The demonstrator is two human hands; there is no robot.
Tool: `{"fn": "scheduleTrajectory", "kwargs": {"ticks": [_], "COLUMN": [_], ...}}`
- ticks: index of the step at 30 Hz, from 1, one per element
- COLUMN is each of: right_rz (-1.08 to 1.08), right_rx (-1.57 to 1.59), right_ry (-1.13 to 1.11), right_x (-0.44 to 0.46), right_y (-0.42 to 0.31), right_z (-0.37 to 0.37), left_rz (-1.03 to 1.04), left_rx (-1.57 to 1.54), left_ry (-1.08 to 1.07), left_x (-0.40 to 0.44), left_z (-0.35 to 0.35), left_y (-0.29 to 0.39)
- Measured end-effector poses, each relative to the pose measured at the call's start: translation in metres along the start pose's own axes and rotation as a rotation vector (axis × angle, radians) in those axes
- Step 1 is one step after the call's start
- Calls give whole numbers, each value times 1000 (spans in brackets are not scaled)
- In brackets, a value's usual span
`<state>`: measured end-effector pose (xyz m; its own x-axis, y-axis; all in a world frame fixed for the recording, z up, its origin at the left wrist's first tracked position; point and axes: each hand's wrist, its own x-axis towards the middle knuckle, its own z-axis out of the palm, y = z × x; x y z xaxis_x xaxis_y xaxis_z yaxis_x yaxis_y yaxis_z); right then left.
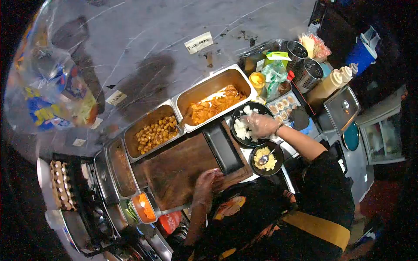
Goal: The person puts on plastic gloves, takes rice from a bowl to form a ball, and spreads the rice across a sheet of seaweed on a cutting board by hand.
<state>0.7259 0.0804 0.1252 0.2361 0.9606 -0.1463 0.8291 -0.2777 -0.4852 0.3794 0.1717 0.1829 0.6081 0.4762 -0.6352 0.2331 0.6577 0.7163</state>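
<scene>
1. I see a paper label reading "Fish cake" on the grey surface.
2. Upper left in my view, a clear plastic bag shows colourful printing.
3. Below it, I make out a brown egg tray.
4. I have two metal pans side by side: one pan with round browned pieces, one with reddish-orange slices.
5. Lower left, I find orange strips beside green strips.
6. At right, I see squeeze bottles near a perforated steel cylinder.
</scene>
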Motion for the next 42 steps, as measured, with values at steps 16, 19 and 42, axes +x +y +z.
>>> {"fn": "scheduleTrajectory", "kwargs": {"ticks": [16,19,42], "right_rz": [315,383,37], "right_rx": [-159,-208,-283], "right_ry": [45,90,410], "right_x": [50,42,2], "right_y": [-13,-18,-23], "right_z": [57,47,-38], "left_rz": [149,98,543], "left_rx": [148,52,686], "left_ry": [-272,-226,-269], "left_x": [-9,-21,69], "left_z": [-69,-100,11], "left_y": [9,1,103]}}
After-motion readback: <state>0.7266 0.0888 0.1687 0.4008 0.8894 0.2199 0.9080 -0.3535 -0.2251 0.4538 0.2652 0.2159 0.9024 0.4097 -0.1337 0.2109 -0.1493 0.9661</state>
